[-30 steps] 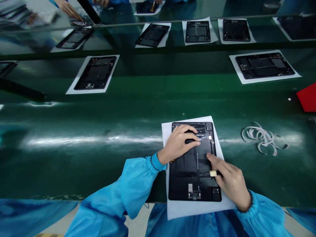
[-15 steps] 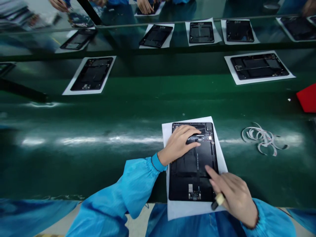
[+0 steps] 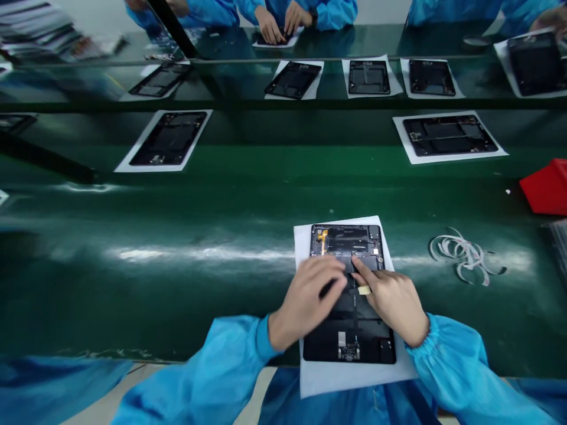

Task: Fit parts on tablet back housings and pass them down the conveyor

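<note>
An opened black tablet (image 3: 367, 330) with its inner parts exposed lies upright on a white sheet (image 3: 328, 378) in front of me. My left hand (image 3: 310, 298) is over its left middle, fingers curved and thumb apart, nothing visible between them. My right hand (image 3: 394, 298) rests over the right side, index fingertip at the tablet's upper middle near the left fingertips. Under its curled fingers shows the pale yellow part (image 3: 364, 290) of a small tool; the rest is hidden. An orange flex cable (image 3: 323, 241) shows at the tablet's upper left.
Curled white strips (image 3: 465, 254) lie on the green bench to the right, near a red bin (image 3: 547, 186). Other opened tablets (image 3: 170, 139) on white sheets stand further back, one at back right (image 3: 449, 134). Across a raised shelf, a co-worker's hands (image 3: 283, 23) handle a device.
My left hand has drawn back from the tablet's top, uncovering the orange cable. My right hand has moved up and left from the lower right edge onto the tablet. The view has tilted slightly upward.
</note>
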`<state>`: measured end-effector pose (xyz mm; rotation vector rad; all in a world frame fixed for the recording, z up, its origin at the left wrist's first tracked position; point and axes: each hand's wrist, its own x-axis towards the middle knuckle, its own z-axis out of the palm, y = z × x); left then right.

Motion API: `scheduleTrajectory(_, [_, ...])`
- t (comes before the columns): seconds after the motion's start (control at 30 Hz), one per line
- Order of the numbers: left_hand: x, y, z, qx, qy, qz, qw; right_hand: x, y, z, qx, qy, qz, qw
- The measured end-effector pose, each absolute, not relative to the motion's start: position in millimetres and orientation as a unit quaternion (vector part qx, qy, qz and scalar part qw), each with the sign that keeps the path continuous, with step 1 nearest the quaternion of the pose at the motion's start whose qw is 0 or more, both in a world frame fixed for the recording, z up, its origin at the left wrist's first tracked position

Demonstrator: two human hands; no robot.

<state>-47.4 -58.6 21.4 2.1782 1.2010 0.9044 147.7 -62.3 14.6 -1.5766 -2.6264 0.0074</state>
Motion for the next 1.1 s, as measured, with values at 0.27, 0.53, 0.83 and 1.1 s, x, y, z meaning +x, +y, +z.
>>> scheduleTrajectory(0.27, [-68, -130, 27, 0.933, 0.31, 0.087, 0.163, 150, -64, 11, -0.508, -0.859, 0.021, 0.056])
scheduleTrajectory(0.53, [-60, -137, 19, 0.955, 0.283, 0.058, 0.063, 154, -61, 3, -0.516, -0.842, 0.037, 0.153])
scheduleTrajectory(0.83, [-56, -124, 20, 0.95, 0.294, 0.064, 0.087, 173, -53, -6, -0.577, -0.771, 0.045, 0.264])
scheduleTrajectory(1.1, [-52, -114, 4, 0.939, 0.308, 0.049, 0.147, 168, -56, -7, -0.58, -0.764, 0.067, 0.276])
